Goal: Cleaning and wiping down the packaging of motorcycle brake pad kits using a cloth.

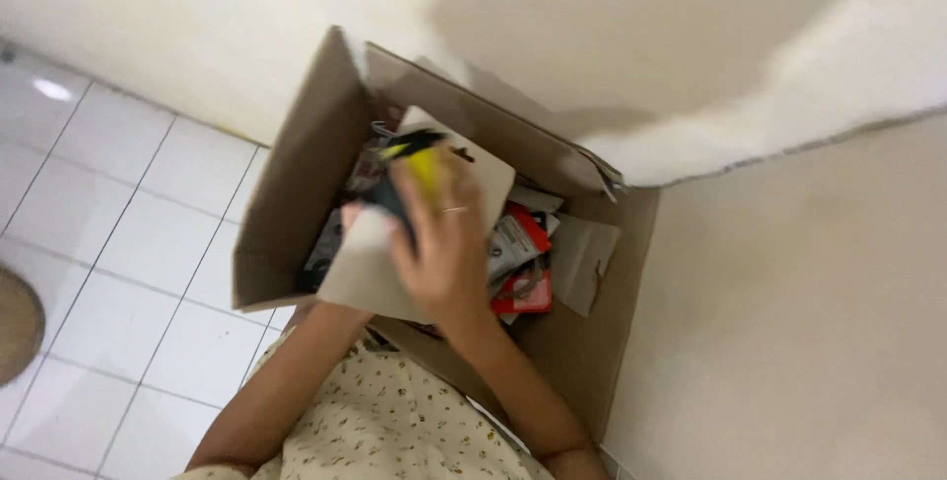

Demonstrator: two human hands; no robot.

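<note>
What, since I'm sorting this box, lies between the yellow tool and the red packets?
A pale card sheet, seen in the head view. The right hand holds the yellow tool against it, and the red packets poke out from beneath.

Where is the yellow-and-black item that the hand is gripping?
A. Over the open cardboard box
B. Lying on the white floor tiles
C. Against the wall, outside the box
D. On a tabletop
A: the right hand grips the yellow-and-black item over the open cardboard box, above the packaged goods inside.

head cam | looks steeply down, tilted | close over cardboard box [296, 194] | slightly blurred
</note>
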